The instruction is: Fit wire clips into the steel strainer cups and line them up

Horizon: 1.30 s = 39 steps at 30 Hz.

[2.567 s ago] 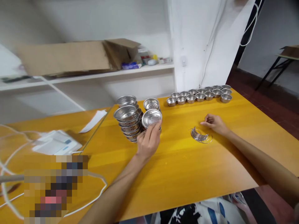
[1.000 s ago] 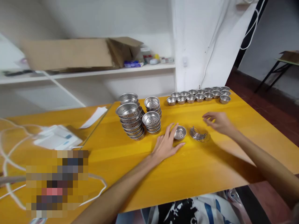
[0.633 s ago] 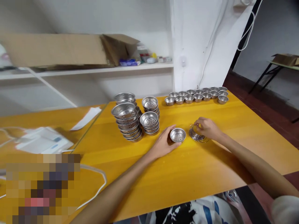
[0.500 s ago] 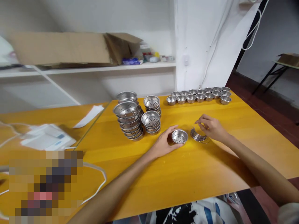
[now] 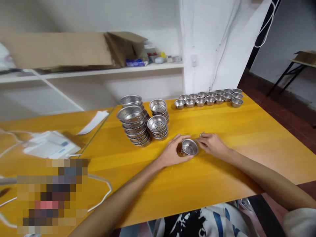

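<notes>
A small perforated metal cup (image 5: 189,147) is in my left hand (image 5: 172,152), thumb and fingers curved round its sides. The cup's mouth faces up and tilts slightly. Close by its right rim, the fingers of my right hand (image 5: 212,144) are pinched together. A small shiny bit of metal wire (image 5: 202,134) shows at those fingers. The hand covers the spot of the curved wires, so what it grips cannot be made out. Left of my hands stand stacks of smaller perforated cups (image 5: 158,124) and larger perforated cups (image 5: 132,115).
Rows of single perforated cups (image 5: 200,102) line the back right of the yellow table (image 5: 158,191). A white device (image 5: 50,144) with cables and a sheet of paper (image 5: 93,122) lie at the left. Behind, a shelf holds a cardboard box (image 5: 69,49).
My right hand has moved left and down to the cup's rim, now covering the curved wires that showed before. The cup in my left hand has tilted a little.
</notes>
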Each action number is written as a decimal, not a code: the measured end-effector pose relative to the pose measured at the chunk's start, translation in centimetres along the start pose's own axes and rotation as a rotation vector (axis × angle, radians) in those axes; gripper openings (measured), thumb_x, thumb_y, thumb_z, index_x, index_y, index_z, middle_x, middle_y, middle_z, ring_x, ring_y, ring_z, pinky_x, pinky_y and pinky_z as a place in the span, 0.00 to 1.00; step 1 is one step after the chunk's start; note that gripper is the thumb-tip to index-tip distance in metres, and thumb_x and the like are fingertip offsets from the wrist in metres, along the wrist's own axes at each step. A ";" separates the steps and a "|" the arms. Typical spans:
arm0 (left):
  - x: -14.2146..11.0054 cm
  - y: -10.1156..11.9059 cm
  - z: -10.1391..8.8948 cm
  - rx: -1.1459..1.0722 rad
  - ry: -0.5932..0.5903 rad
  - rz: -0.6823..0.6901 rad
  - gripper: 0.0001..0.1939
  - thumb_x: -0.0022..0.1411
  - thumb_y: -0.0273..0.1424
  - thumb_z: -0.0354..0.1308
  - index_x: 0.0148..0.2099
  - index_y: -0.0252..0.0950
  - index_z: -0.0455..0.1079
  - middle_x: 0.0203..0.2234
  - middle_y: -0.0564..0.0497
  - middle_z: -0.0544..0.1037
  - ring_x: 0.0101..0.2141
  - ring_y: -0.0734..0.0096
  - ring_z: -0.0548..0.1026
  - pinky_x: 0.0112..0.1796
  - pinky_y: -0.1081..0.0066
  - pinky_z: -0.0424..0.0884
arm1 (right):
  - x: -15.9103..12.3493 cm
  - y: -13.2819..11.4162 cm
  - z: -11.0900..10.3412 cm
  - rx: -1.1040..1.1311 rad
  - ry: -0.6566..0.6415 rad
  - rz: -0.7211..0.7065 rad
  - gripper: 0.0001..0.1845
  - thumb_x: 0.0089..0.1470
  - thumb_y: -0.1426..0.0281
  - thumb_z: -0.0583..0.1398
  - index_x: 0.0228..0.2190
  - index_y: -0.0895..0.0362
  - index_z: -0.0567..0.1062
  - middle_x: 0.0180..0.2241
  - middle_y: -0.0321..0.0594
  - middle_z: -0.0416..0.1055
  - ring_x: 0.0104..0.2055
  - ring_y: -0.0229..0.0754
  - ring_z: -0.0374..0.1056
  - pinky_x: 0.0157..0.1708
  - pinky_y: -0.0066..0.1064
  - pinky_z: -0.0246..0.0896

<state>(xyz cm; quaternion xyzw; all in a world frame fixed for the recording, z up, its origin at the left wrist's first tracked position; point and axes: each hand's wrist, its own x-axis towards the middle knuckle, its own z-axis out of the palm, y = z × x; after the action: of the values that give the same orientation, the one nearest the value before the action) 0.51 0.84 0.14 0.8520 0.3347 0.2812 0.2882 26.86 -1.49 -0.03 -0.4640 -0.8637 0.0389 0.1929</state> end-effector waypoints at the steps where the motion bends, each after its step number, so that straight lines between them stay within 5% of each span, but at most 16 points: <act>1: 0.0 0.1 0.0 -0.012 -0.002 0.004 0.37 0.57 0.39 0.75 0.66 0.41 0.69 0.58 0.41 0.79 0.57 0.47 0.79 0.60 0.46 0.75 | 0.0 -0.2 -0.1 -0.034 -0.011 0.013 0.17 0.75 0.70 0.54 0.43 0.57 0.83 0.36 0.45 0.77 0.34 0.42 0.72 0.35 0.33 0.57; 12: -0.1 0.0 -0.2 -0.075 -0.044 -0.031 0.35 0.57 0.46 0.76 0.62 0.41 0.70 0.57 0.41 0.81 0.57 0.46 0.80 0.62 0.47 0.73 | -0.2 -0.6 -0.5 -0.065 -0.056 0.042 0.16 0.77 0.69 0.53 0.51 0.57 0.82 0.41 0.46 0.83 0.34 0.42 0.76 0.34 0.32 0.56; 24: 0.1 0.1 -0.2 -0.106 -0.035 -0.007 0.37 0.56 0.48 0.77 0.62 0.40 0.71 0.56 0.41 0.82 0.55 0.46 0.81 0.60 0.50 0.75 | -0.4 -0.3 0.2 0.197 0.115 0.076 0.16 0.76 0.66 0.56 0.47 0.56 0.85 0.37 0.43 0.85 0.30 0.40 0.76 0.35 0.31 0.62; 39: 0.1 -0.6 0.0 -0.088 -0.044 0.030 0.39 0.55 0.52 0.78 0.61 0.40 0.72 0.56 0.40 0.82 0.56 0.45 0.81 0.62 0.48 0.73 | -0.2 -1.7 0.5 0.111 0.105 0.197 0.14 0.71 0.71 0.60 0.41 0.57 0.87 0.36 0.46 0.86 0.32 0.43 0.80 0.34 0.31 0.60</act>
<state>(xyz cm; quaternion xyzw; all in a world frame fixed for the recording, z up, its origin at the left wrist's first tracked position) 0.32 1.25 -0.23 0.8494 0.3029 0.2809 0.3285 25.39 -2.54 -0.12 -0.5368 -0.7990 0.0812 0.2585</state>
